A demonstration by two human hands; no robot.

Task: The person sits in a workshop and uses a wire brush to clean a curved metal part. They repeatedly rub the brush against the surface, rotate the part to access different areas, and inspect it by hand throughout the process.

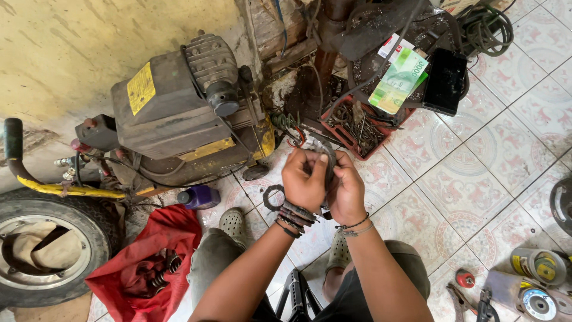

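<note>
The left hand (304, 179) and right hand (345, 189), raised over the tiled floor (476, 179), both pinch a dark ring-shaped part (328, 160) between them, and a slipping finger could likely drop it toward the red tray (333, 128) of oily scrap beyond.

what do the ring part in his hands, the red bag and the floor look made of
The ring part held between the left hand and right hand looks like dark, dull metal, though it is mostly hidden. The red bag seems to be soft cloth: it creases and slumps. The floor looks like glazed ceramic tile, glossy, with printed patterns and grout lines.
</note>
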